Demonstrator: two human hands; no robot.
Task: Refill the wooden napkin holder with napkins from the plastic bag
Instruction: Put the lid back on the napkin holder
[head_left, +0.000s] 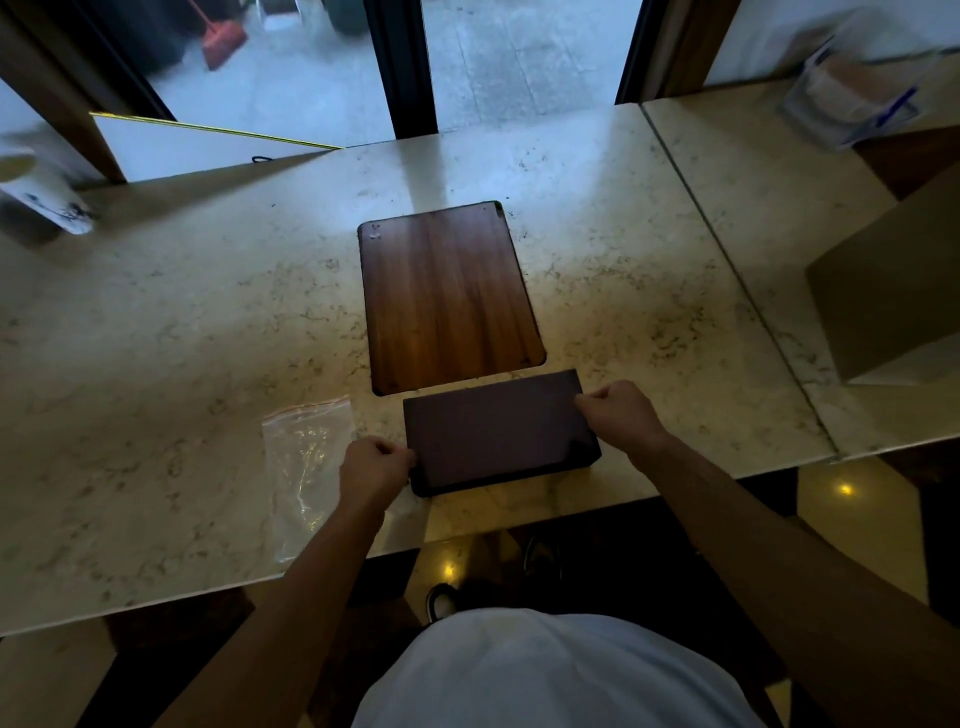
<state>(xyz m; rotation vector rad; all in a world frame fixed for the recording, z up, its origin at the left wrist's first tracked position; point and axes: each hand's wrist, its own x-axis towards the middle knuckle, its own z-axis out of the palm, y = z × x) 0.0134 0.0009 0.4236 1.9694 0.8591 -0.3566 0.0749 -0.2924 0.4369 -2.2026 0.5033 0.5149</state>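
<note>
A dark flat stack of napkins (496, 431) lies near the front edge of the marble counter. My left hand (375, 462) grips its near-left corner and my right hand (621, 413) grips its far-right edge. Just beyond it lies a flat brown wooden napkin holder (449, 296), its grained face up. A clear plastic bag (309, 467) with a red zip strip lies flat on the counter to the left of my left hand; it looks empty.
The marble counter (182, 312) runs to a window wall behind. A white cup (44, 192) stands at the far left. A box (888, 291) sits at the right and a clear container (852, 98) at the far right corner.
</note>
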